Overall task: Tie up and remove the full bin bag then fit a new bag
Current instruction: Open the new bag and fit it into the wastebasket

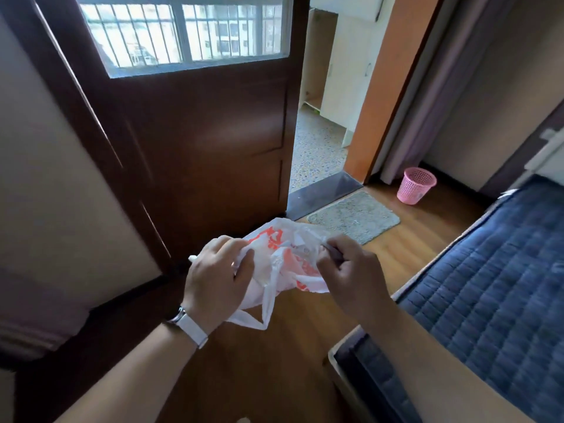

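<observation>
A crumpled white plastic bag (280, 264) with orange print hangs between my two hands at chest height. My left hand (218, 277) grips its left side, and a loop handle dangles below that hand. My right hand (348, 270) pinches the bag's right edge with closed fingers. A small pink mesh bin (415, 185) stands on the wooden floor far off to the right, near the curtain; it appears to have no bag in it.
A dark brown door (195, 141) with a window stands open ahead, with a doorway to a speckled-floor room beyond. A grey mat (354, 215) lies at the threshold. A bed with a blue quilted cover (488, 285) fills the right side.
</observation>
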The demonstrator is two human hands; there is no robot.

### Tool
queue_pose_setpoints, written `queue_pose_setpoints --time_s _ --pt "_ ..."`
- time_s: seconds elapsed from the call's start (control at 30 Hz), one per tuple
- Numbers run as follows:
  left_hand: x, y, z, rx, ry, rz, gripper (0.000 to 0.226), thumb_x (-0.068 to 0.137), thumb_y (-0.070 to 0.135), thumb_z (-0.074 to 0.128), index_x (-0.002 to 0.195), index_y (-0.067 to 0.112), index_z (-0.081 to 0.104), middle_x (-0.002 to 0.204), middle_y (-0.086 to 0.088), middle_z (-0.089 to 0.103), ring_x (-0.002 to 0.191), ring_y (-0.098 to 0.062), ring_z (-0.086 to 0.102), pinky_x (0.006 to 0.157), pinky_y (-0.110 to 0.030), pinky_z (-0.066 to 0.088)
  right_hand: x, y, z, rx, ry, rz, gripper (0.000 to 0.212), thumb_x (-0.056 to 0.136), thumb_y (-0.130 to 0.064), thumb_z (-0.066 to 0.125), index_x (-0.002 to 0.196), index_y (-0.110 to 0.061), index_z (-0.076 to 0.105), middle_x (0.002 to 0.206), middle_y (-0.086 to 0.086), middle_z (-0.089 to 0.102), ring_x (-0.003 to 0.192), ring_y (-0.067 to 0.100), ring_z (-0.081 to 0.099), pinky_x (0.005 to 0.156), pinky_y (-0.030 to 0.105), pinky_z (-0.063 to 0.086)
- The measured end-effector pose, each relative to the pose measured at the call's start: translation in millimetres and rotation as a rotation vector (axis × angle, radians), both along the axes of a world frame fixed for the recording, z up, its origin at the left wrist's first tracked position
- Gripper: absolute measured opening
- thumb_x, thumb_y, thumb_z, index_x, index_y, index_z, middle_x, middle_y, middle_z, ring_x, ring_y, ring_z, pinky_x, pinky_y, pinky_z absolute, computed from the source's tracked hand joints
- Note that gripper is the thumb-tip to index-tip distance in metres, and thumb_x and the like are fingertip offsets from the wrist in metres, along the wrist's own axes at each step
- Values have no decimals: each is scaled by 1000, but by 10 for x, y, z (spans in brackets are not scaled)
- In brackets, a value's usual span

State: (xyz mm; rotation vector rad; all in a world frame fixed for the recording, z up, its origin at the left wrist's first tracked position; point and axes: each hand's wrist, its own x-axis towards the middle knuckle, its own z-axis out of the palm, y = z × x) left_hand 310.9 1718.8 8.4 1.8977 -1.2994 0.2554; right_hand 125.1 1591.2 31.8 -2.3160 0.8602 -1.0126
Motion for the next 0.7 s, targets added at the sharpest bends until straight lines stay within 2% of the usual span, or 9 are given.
queue_pose_setpoints --time_s 0.07,0.13,0.23,0.43,0.57,0.7 --pt "273 -232 23 -13 17 -39 25 91 29 51 91 9 67 84 0 65 77 -21 61 63 -30 48 216 -112 21 -12 14 -17 10 84 -39 48 75 -34 46 59 -11 48 60 9 52 48 20 38" --pt "458 -429 42 -24 46 -79 24 90 28 52 91 9 67 85 0 65 77 -20 61 63 -30 49 343 -201 30 -18 10 -27 13 85 -43 46 76 -34 47 60 -12 49 61 7 54 46 18 39" --pt "634 -681 28 -39 60 -139 21 90 28 53 91 12 66 85 4 63 77 -16 60 63 -32 50 462 -374 48 -22 15 -81 17 85 -44 45 76 -30 49 61 -8 52 58 11 52 46 29 42" --pt "914 -1395 34 -61 53 -176 23 91 29 51 89 12 67 84 4 63 77 -17 60 67 -25 46 729 -949 73 -30 -5 -119 18 85 -36 48 72 -23 48 56 -10 40 55 9 43 47 23 34" --pt "1042 -1841 18 -31 24 -201 19 90 26 55 90 11 67 86 2 64 78 -19 60 65 -31 49 883 -1481 -54 16 -55 -146 19 84 -36 50 74 -21 52 57 -5 46 55 14 46 48 32 40" --pt "1201 -2339 10 18 10 -157 10 88 20 60 90 13 67 86 4 63 79 -17 60 64 -34 52 1087 -2071 -179 41 -105 -117 17 85 -39 48 73 -28 46 55 -11 43 53 7 45 46 25 34"
